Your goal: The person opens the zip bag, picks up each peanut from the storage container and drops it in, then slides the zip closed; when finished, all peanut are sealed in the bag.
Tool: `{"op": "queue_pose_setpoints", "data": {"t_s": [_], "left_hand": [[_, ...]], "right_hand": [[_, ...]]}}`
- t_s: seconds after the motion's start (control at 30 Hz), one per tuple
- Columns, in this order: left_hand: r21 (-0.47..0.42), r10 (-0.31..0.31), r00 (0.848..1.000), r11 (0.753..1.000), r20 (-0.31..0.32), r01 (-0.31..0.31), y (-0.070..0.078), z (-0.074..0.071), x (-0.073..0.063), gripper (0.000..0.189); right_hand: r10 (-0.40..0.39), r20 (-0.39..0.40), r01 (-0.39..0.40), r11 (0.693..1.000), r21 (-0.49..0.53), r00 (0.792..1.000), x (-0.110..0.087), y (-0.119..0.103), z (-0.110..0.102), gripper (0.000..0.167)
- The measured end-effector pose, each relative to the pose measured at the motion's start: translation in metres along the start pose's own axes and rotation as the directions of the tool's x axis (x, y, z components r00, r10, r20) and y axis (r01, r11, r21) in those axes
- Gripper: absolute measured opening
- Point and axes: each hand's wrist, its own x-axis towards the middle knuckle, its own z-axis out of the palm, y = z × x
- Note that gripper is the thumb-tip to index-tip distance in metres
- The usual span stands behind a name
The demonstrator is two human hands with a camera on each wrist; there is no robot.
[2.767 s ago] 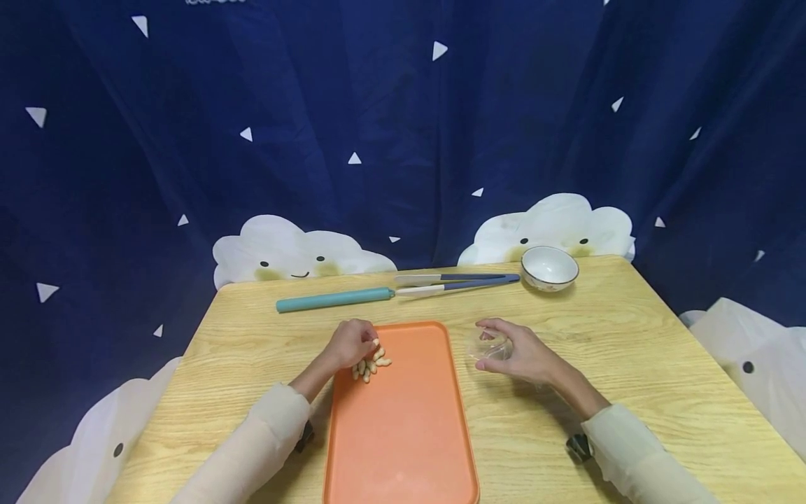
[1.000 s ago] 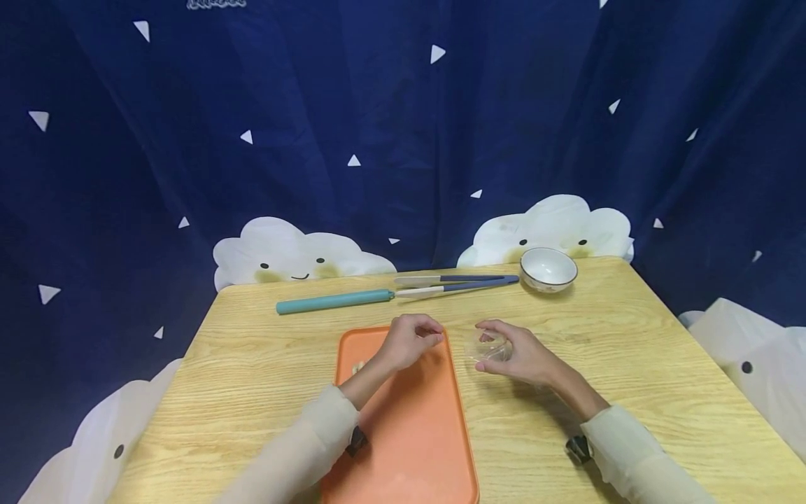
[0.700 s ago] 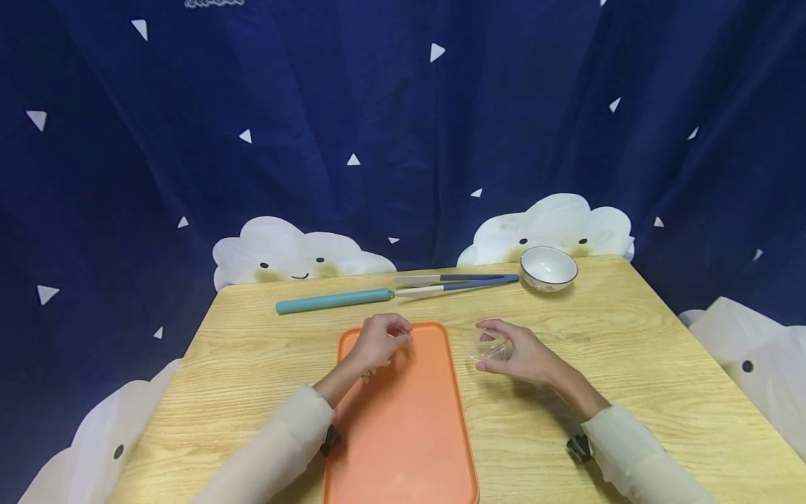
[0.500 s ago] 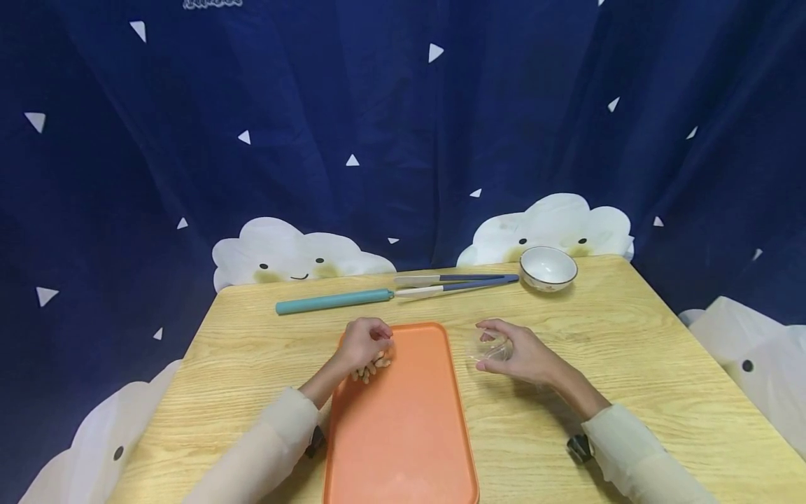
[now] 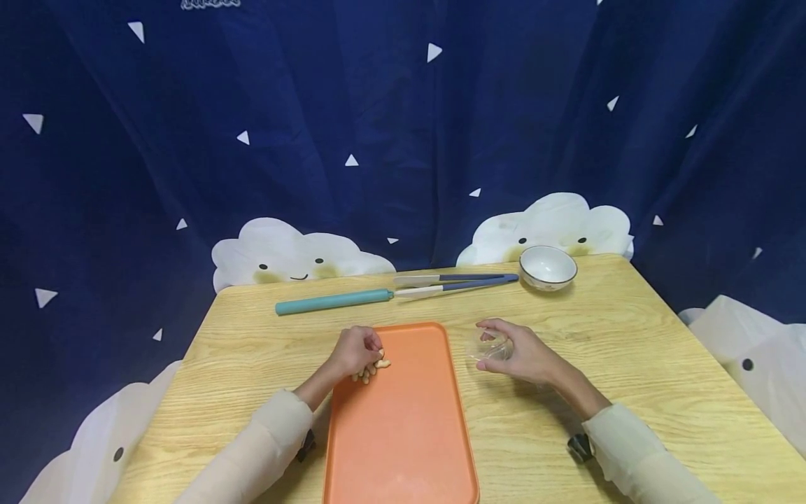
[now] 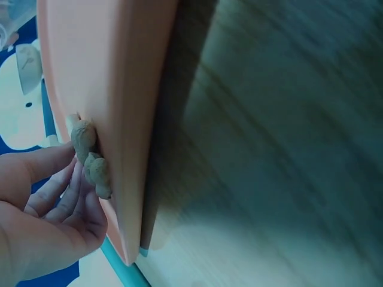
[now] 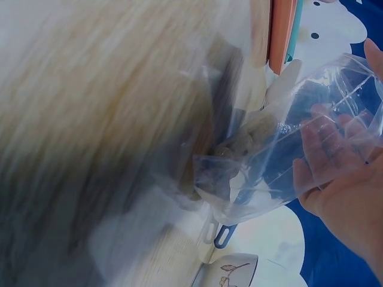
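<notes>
Several peanuts (image 5: 364, 374) lie in a small heap at the far left corner of an orange tray (image 5: 403, 427). My left hand (image 5: 355, 351) is at the heap, thumb and fingertips pinching a peanut (image 5: 380, 353). The left wrist view shows the left hand (image 6: 51, 203) with its fingertips right at the peanuts (image 6: 84, 137) beside the tray wall (image 6: 128, 119). To the right of the tray, my right hand (image 5: 519, 353) holds a clear plastic bag (image 5: 490, 348) by its spread mouth. Tan peanuts (image 7: 248, 137) show inside the bag in the right wrist view.
Behind the tray lie a teal stick-like rod (image 5: 334, 302) and tongs (image 5: 460, 283) with blue handles and pale tips. A white bowl (image 5: 548, 268) stands at the back right of the wooden table (image 5: 630, 350). A dark blue curtain (image 5: 403, 140) hangs behind.
My left hand has gone from the tray's far right corner, near the bag, back left and down to the peanuts. The right hand and bag have stayed in place.
</notes>
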Motion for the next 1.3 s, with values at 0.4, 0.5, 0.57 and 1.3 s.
{"op": "queue_pose_setpoints", "data": {"t_s": [0.4,0.5,0.57,1.3], "left_hand": [[0.089,0.031,1.000,0.996,0.003,-0.031,-0.001,0.001,0.001,0.005],[0.089,0.037,0.999,0.995,-0.005,-0.036,0.001,-0.001,0.002,0.004],[0.087,0.052,0.998,0.995,-0.017,-0.051,0.004,-0.002,0.003,0.003],[-0.092,0.244,0.969,0.965,-0.031,-0.246,0.083,0.017,0.011,0.010]], "right_hand": [[-0.008,-0.004,0.008,1.000,-0.003,1.000,0.000,0.000,-0.001,0.068],[-0.005,-0.003,0.005,1.000,-0.001,1.000,0.000,0.000,-0.001,0.069],[-0.003,-0.002,0.003,1.000,0.002,1.000,0.000,0.001,0.000,0.070],[-0.005,-0.010,0.005,1.000,0.013,1.000,0.000,0.002,0.002,0.070]]}}
